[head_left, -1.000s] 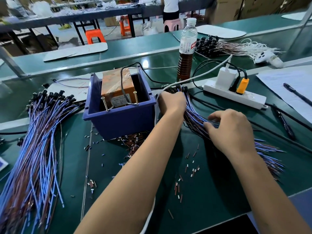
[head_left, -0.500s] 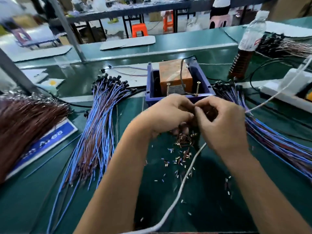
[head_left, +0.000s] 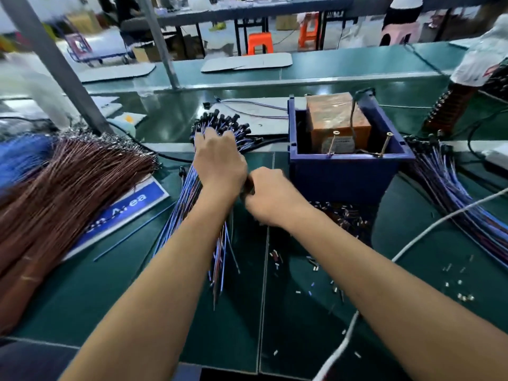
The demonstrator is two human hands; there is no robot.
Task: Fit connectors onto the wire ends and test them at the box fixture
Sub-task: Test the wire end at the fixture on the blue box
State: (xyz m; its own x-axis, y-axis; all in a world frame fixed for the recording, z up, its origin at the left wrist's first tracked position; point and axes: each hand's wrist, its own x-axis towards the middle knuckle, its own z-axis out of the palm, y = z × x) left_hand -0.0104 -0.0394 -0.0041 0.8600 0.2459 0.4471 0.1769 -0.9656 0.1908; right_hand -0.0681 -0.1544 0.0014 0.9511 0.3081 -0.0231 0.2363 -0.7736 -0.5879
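Two hands over green desk [head_left: 110,284], left hand [head_left: 220,163] fingers down on blue wire bundle [head_left: 192,204] (grip unclear), right hand [head_left: 272,199] curled around something small, blue box fixture [head_left: 343,174] beside.

orange stools [head_left: 259,43], perhaps a bottle [head_left: 464,86]

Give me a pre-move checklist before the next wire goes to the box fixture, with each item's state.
1. Left hand on the blue wire bundle near its black connector ends: ok.
2. One single wire separated out: cannot tell.
3. Right hand curled beside the left, something held: cannot tell.
4. Blue box fixture open on top, its two brass pins uncovered: ok.
5. Loose small parts in front of the box, within reach: ok.
6. White cable lying clear of the fixture: ok.
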